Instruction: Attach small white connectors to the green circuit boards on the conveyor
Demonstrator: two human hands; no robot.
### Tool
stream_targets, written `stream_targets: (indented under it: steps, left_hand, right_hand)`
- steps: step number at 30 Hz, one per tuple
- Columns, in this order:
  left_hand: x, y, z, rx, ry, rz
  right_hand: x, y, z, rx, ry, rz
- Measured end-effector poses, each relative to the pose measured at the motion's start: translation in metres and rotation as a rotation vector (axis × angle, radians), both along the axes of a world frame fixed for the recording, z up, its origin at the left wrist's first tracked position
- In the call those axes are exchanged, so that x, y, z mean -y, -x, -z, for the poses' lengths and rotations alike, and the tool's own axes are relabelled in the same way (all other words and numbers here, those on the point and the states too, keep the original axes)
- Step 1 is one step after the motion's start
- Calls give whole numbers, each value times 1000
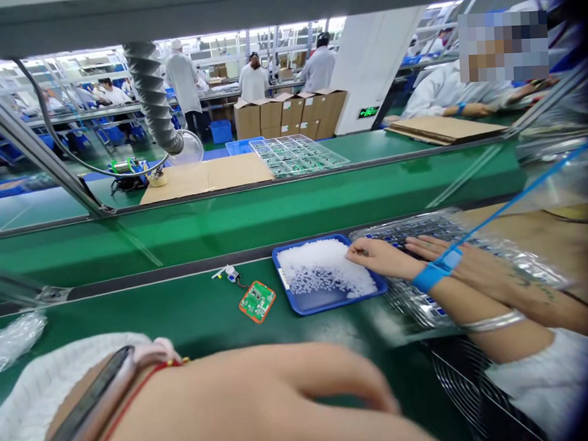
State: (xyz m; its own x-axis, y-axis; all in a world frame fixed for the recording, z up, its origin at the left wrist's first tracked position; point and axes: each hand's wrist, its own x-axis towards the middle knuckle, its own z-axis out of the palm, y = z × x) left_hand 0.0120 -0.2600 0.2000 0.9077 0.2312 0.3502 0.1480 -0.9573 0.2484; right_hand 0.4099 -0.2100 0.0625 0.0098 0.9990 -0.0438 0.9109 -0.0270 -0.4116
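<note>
My left hand [263, 404] fills the lower foreground, blurred, its back toward me, a watch and a red cord at the wrist. One finger curves apart from the rest; the other fingertips are out of frame, and I see nothing held. My right hand [378, 256], with a blue wrist strap [437, 271] and a silver bangle, is over the right rim of a blue tray [322, 305]. Its fingers are pinched together; whatever they hold is too small to name. Small white plastic pieces [320, 265] fill most of the tray. Left of it lies a green circuit board [257, 301] with an orange edge, wired to a small white connector [232, 274].
Another person's tattooed arm [515, 282] reaches in from the right over clear plastic trays of parts [419, 299]. A clear plastic bag [16, 340] lies at left. Beyond the green divider are cardboard, a sectioned tray [301, 155] and a grey duct [149, 90].
</note>
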Motion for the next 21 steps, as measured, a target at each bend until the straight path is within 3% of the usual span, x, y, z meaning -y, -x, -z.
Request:
stream_targets:
  steps: [2,4,5,6,8,10,12,16,21]
  left_hand:
    - [-22,11,14,126,104,-33]
    - [-38,13,55,281,189,-214]
    - [-43,10,82,318,218,-370]
    - [-47,7,110,279,216,-501]
    - [-51,-2,160,118,141,-615]
    - [-52,-9,190,-17,81,-655]
    - [-51,-16,200,-102,39,-675]
    - [-53,-28,193,-153,13,-684]
    - [-64,-26,192,-113,134,-508]
  right_hand:
    - [2,2,-2,17,-1,-1]
    - [4,5,-4,43,-10,-1]
    - [5,6,-5,57,-13,-6]
    - [5,7,-5,68,-14,-14]
    - [6,8,-4,84,-21,-43]
    - [6,10,-3,97,-38,-94]
    - [6,13,-1,107,-54,-166]
    - [8,24,0,148,0,-247]
    - [21,50,4,157,98,-203]
